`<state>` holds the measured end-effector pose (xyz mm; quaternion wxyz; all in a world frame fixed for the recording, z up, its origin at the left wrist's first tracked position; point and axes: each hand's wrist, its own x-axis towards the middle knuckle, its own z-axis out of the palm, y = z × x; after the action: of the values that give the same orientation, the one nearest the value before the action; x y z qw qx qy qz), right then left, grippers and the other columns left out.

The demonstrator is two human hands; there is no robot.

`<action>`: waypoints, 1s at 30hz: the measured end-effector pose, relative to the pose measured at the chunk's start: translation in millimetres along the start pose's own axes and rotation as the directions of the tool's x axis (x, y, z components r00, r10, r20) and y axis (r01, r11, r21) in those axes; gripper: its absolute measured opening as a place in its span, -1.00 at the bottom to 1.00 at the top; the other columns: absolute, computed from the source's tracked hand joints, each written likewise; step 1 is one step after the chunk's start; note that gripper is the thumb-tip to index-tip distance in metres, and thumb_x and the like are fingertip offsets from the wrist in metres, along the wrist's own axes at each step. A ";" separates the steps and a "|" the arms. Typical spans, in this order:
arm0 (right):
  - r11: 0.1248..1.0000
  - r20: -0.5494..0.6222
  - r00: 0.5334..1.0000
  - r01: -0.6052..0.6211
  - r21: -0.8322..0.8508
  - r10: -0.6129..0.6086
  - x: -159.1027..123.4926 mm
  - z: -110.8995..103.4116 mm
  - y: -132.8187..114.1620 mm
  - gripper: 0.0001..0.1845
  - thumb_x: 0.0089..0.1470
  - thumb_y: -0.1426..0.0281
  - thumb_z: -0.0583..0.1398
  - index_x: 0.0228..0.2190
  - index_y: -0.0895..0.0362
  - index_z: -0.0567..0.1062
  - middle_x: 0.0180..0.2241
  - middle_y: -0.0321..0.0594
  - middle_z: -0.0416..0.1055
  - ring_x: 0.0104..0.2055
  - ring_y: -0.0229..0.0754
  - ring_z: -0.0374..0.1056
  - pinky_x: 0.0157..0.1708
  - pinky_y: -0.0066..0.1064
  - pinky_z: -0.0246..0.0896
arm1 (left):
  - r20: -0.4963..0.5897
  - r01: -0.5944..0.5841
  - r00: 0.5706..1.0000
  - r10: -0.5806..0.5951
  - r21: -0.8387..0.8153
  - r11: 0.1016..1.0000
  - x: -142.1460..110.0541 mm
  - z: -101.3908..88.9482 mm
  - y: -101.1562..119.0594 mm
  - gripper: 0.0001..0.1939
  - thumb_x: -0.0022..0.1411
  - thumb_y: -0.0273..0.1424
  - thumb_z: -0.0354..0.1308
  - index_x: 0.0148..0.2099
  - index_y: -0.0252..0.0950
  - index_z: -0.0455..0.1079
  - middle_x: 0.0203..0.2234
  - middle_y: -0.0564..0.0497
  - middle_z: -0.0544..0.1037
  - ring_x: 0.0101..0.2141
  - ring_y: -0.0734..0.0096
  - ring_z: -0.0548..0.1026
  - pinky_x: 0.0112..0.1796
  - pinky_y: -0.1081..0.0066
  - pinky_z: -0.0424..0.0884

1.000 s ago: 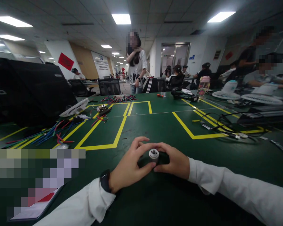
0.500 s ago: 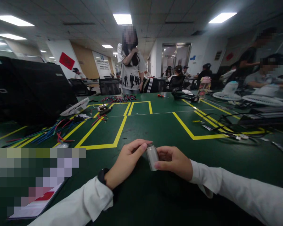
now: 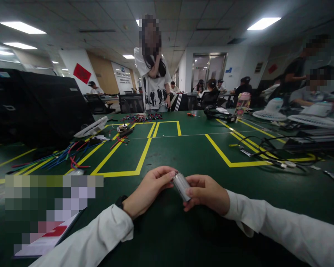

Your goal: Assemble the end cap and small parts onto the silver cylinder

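Observation:
Between my hands, above the green tabletop, is a silver cylinder (image 3: 181, 186), tilted with its upper end to the left. Its exact kind cannot be made out. My right hand (image 3: 207, 193) grips it around the lower right side, thumb across the front and fingers behind. The thumb and fingers of my left hand (image 3: 153, 189) are closed at its upper end, where a small dark tip shows. Whatever the left fingertips pinch there is partly hidden.
Yellow tape (image 3: 115, 173) marks areas on the green table (image 3: 172, 155). Coloured wires (image 3: 58, 159) and a black case (image 3: 36, 107) lie left; black cables (image 3: 256, 148) and fans (image 3: 271, 109) are right. Behind the table stands a person (image 3: 154, 78). A partly blurred sheet (image 3: 55, 231) lies front left.
The cylinder has tilted further, its lower end swinging right. My right fingers have shifted beneath that end. The standing person leans slightly more to the left.

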<state>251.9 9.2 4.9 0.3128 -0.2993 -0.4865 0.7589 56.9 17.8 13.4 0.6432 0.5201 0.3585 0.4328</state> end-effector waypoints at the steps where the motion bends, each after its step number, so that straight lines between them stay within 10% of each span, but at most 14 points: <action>1: 1.000 -0.006 1.000 -0.017 0.017 0.017 -0.3 1.5 -0.6 -0.54 -0.17 0.34 0.32 -0.22 0.28 0.38 -0.41 -0.20 0.41 -0.47 -0.27 0.40 -0.37 -0.31 0.36 | -0.010 -0.005 1.000 0.005 0.006 1.000 0.2 0.5 -0.3 -0.81 0.17 -0.33 0.16 -0.20 -0.33 0.43 -0.31 -0.01 0.48 -0.28 0.41 0.42 -0.23 0.39 0.33; 15: 0.922 0.185 0.966 -0.232 0.310 0.181 -6.3 7.9 -4.6 -0.47 0.10 0.00 0.01 -0.14 0.15 0.43 0.00 -0.17 0.33 -0.31 -0.33 0.42 -0.30 -0.50 0.24 | 0.185 0.070 0.982 -0.035 -0.186 0.980 -7.8 16.1 1.4 -0.55 0.32 -0.19 -0.14 -0.08 -0.43 0.41 -0.20 -0.19 0.51 -0.18 0.22 0.45 -0.08 0.23 0.29; 23: 0.999 -0.066 0.996 0.054 -0.003 -0.054 1.3 5.7 -3.2 -0.42 -0.26 0.35 0.36 -0.18 0.17 0.29 -0.31 -0.20 0.42 -0.34 -0.27 0.39 -0.32 -0.41 0.25 | 0.084 -0.126 0.989 0.119 0.089 0.988 -7.0 11.1 3.3 -0.62 0.31 -0.21 -0.11 0.05 -0.21 0.36 0.05 -0.14 0.34 0.00 0.13 0.34 -0.09 0.18 0.32; 30: 0.926 -0.184 0.929 0.265 -0.271 -0.320 6.0 -1.5 -3.2 -0.46 -0.31 0.42 0.37 -0.22 0.15 0.32 -0.30 -0.28 0.37 -0.27 -0.32 0.33 -0.22 -0.40 0.25 | -0.047 -0.355 0.905 0.422 0.463 0.812 -10.3 12.7 7.3 -0.80 0.18 -0.32 0.13 -0.17 -0.19 0.50 0.09 -0.07 0.29 0.06 0.17 0.28 -0.05 0.28 0.31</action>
<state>249.9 15.6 6.4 0.4375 -0.3427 -0.5757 0.5998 63.4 4.3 23.3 0.3769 0.6814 0.3800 0.4993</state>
